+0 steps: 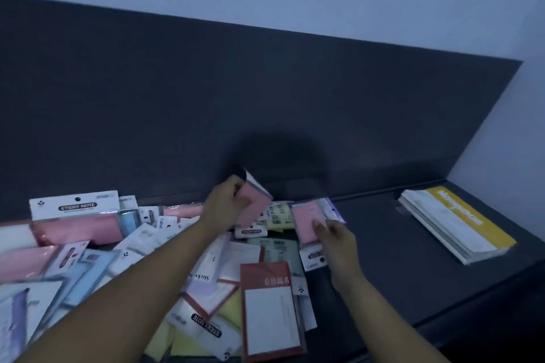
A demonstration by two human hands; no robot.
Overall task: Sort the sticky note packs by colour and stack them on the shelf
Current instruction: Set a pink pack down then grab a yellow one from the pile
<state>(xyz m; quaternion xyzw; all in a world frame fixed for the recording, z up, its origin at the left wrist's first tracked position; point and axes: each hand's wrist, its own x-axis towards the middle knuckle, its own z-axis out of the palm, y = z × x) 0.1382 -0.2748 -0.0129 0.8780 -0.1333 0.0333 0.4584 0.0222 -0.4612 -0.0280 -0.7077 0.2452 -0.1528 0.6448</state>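
Pink pack (254, 205) held up over mixed pile (267, 312) on dark shelf (383, 244).
L hand (227, 200) clamps it; R hand (336, 240) pinches second pink pack (305, 219) just beside, prob. pairing same colour before stacking.

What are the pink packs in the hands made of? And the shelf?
The tilted pink pack in the left hand and the flatter pink pack in the right hand look like paper pads in clear glossy plastic: the wrap's edges glint. The shelf looks like matt dark board, maybe laminated wood.
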